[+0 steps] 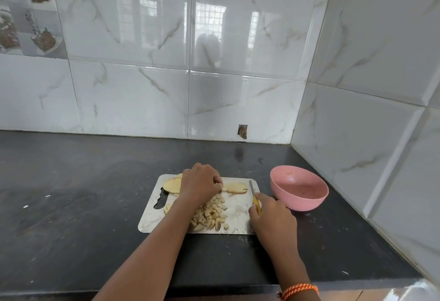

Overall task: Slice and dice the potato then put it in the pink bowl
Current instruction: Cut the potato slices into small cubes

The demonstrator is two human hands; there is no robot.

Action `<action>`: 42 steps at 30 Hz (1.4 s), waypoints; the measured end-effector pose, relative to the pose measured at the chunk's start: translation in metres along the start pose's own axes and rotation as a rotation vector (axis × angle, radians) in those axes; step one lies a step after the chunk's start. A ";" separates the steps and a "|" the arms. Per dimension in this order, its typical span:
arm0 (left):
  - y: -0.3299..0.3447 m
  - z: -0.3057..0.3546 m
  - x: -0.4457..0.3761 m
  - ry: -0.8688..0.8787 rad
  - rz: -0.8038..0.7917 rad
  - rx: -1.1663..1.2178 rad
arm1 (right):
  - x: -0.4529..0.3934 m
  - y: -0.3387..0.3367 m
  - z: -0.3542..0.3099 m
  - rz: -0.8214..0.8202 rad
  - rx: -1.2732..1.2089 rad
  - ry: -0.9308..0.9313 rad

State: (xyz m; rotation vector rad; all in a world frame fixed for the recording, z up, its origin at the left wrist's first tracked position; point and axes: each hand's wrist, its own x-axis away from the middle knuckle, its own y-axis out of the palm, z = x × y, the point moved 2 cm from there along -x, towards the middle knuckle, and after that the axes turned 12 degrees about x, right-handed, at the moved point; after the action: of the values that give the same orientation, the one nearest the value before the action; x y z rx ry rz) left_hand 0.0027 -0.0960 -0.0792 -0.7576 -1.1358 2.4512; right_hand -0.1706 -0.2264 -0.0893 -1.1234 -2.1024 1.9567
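While diced potato [210, 215] piles on the cutting board [150, 219], my left hand [200, 185] pinches an uncut potato slice [235, 187], my right hand [271, 217] grips the knife [254, 196]; the pink bowl [298, 187] sits empty beside the board.

Both arms reach in from the near edge. Left hand [201, 182] sits farther out, knuckles up, fingers curled down and pinching at something under them. Right hand [271, 215] is nearer and to the right, fist wrapped around a handle, orange thread band on that wrist.
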 end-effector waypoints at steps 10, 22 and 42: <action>0.004 0.003 0.000 -0.020 0.033 0.107 | -0.001 0.002 -0.001 -0.019 0.072 -0.093; 0.004 0.001 -0.002 -0.045 0.069 0.091 | -0.001 -0.003 -0.004 -0.017 0.013 -0.068; 0.010 0.000 -0.004 0.012 0.098 0.085 | 0.000 -0.004 -0.006 0.001 0.010 -0.048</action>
State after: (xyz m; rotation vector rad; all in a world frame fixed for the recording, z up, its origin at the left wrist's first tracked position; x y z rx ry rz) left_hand 0.0055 -0.1042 -0.0854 -0.8196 -1.0046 2.5539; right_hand -0.1695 -0.2210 -0.0845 -1.0871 -2.1126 2.0120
